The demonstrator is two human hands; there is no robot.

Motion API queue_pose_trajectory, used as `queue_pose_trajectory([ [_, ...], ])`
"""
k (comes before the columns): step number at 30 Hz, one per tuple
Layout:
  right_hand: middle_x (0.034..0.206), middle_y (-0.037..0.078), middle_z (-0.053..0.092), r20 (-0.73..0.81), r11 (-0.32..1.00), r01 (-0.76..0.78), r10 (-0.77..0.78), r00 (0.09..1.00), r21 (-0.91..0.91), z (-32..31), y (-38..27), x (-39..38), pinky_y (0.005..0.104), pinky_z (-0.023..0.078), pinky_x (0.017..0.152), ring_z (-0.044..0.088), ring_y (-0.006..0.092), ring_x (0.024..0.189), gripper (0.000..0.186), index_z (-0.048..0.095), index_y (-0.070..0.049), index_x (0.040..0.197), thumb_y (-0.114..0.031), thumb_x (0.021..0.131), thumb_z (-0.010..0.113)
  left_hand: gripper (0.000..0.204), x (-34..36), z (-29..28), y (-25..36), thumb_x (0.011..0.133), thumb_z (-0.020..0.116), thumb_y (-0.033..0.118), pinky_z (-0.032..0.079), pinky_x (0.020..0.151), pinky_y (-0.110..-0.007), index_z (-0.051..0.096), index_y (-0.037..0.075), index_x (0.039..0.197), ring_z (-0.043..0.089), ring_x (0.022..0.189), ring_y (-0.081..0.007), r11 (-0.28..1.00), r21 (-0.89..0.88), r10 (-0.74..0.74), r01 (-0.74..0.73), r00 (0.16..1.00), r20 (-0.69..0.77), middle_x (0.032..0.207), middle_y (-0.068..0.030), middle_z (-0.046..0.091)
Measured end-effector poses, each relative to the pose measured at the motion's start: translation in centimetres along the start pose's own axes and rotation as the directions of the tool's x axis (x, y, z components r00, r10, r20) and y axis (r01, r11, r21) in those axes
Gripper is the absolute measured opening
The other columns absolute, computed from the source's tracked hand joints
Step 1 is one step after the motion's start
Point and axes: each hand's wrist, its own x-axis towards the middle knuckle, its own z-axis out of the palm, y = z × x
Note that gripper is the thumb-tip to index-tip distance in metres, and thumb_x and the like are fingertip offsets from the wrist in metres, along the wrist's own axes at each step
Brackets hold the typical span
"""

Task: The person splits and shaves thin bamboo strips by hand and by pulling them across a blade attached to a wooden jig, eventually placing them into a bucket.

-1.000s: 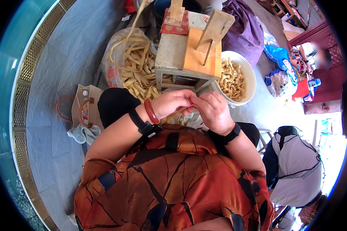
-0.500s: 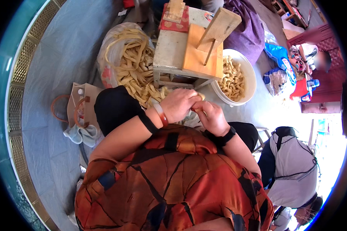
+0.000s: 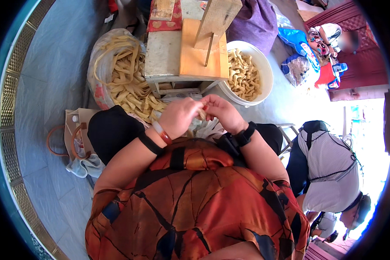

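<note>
My left hand (image 3: 180, 116) and my right hand (image 3: 224, 112) meet above my lap, fingers pinched around a short tan strip (image 3: 202, 114). Most of the strip is hidden by the fingers; a bit of its pale end shows below them. Just beyond my left hand, a clear plastic bag (image 3: 100, 56) holds a heap of long, flat tan strips (image 3: 128, 78). To the right, a white bucket (image 3: 268, 71) contains many short, knotted-looking tan pieces (image 3: 242, 74).
A low worn table (image 3: 162, 54) stands ahead, bearing a wooden board (image 3: 190, 65) with an upright plank (image 3: 214, 21). Behind the bucket lies a purple sack (image 3: 255, 24). A beige handbag (image 3: 71, 130) sits at left. Two people (image 3: 329, 167) (image 3: 329, 32) are at right.
My view has shifted, so the table, bag and bucket appear farther left and higher. Both hands have stayed together at the strip, with the fingers turned and its pale end now below them.
</note>
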Motion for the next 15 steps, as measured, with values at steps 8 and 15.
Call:
queue_pose_trajectory([
  [8,0.085,0.015,0.058,-0.112,0.553,0.273,-0.564,0.818,-0.787,2.0,-0.2,-0.3,0.0328,0.048,0.068,0.059,0.0271,0.076,0.020,0.055,-0.001,0.098,0.000,0.079,0.061,0.012,-1.0,1.9,-2.4,0.090,0.061,0.009,0.046,0.081,-0.025,0.057,0.000,0.098,0.055,0.090,-0.0100,-0.058,-0.896,-0.373,0.439,0.823,0.428,0.098,-0.0017,0.055],
  [15,0.080,0.013,0.060,0.030,0.470,0.256,-0.435,0.900,-0.845,1.9,0.1,-0.7,0.0313,0.048,0.066,0.059,0.0236,0.073,0.015,0.059,0.000,0.091,-0.015,0.089,0.059,0.019,-0.8,2.5,-1.9,0.093,0.057,0.010,0.045,0.079,-0.023,0.061,0.000,0.109,0.055,0.089,-0.0100,0.638,-0.725,-0.381,0.258,0.924,-0.007,0.099,-0.0020,0.060],
])
